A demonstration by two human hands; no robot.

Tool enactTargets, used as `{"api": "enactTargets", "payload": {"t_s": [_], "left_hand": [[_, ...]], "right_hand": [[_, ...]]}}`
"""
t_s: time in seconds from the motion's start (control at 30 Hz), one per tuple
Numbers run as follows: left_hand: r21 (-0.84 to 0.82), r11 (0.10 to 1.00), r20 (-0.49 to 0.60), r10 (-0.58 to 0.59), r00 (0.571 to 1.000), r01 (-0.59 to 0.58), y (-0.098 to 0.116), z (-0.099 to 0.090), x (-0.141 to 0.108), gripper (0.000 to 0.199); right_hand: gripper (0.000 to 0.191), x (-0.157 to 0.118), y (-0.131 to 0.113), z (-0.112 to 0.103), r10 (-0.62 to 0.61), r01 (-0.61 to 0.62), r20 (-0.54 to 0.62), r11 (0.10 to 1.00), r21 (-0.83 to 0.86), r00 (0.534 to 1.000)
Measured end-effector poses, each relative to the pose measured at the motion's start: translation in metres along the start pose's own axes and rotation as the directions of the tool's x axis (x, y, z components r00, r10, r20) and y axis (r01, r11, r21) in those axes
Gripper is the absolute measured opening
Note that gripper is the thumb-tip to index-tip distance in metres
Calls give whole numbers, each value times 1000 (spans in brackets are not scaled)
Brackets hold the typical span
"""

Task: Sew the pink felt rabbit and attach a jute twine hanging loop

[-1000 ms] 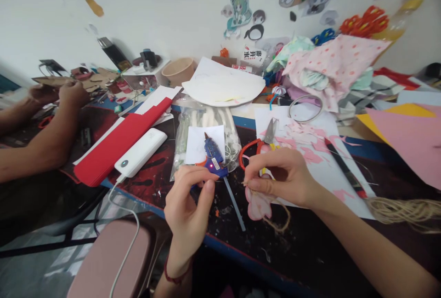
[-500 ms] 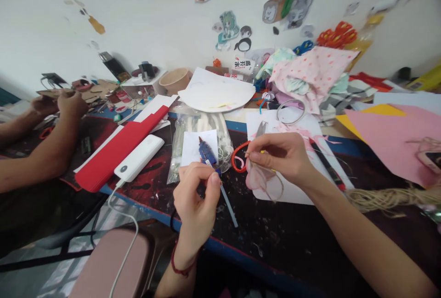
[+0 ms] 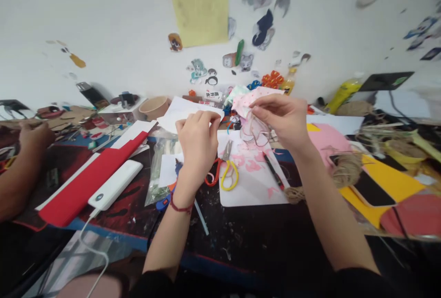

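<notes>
My right hand (image 3: 284, 116) is raised over the table, thumb and fingers pinched on a pale pink piece with twine loops (image 3: 255, 131), which hangs below the fingertips. To its left, at about the same height, my left hand (image 3: 198, 139) has its fingers bent and pinched together; whatever is in them is too small or hidden to make out. Below the hands, scissors (image 3: 227, 169) with a red and a yellow handle lie open on a white sheet (image 3: 237, 197) among pink scraps (image 3: 253, 162). A blue glue gun (image 3: 163, 203) is partly hidden behind my left wrist.
At left lie a red folded sheet (image 3: 93, 178) and a white power bank (image 3: 115, 185) with its cable. Twine (image 3: 347, 169), a phone (image 3: 374, 190) and yellow paper (image 3: 396, 174) are at right. Patterned cloth (image 3: 255, 98) sits behind; another person's arm (image 3: 20, 174) is at far left.
Both hands have risen away from the tabletop, the right one carrying the pink piece with it. The view has tilted up and turned right, showing more wall and the table's right side.
</notes>
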State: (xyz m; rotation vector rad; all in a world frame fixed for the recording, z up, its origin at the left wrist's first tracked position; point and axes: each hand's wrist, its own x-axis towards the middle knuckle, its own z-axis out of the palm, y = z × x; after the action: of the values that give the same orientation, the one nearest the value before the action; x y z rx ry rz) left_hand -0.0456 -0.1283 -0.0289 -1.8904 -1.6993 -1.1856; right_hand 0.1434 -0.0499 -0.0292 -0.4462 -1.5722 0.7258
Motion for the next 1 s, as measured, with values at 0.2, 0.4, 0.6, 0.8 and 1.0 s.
{"api": "enactTargets", "payload": {"t_s": [0.2, 0.4, 0.6, 0.8, 1.0], "left_hand": [[70, 996, 49, -61, 997, 58, 28, 26, 64, 21], [90, 988, 44, -130, 991, 125, 40, 53, 100, 46], [-33, 998, -32, -45, 998, 44, 34, 69, 106, 19], [-418, 906, -63, -97, 993, 62, 34, 67, 109, 38], [-853, 512, -44, 134, 990, -107, 24, 53, 109, 26]], "right_hand": [[9, 35, -31, -19, -151, 146, -63, 987, -68, 987], [4, 45, -32, -33, -169, 152, -169, 982, -109, 971], [2, 48, -25, -42, -83, 76, -112, 995, -64, 990], [4, 47, -29, -34, -89, 79, -68, 988, -135, 994], [9, 45, -31, -21, -132, 117, -51, 964, -240, 990]]}}
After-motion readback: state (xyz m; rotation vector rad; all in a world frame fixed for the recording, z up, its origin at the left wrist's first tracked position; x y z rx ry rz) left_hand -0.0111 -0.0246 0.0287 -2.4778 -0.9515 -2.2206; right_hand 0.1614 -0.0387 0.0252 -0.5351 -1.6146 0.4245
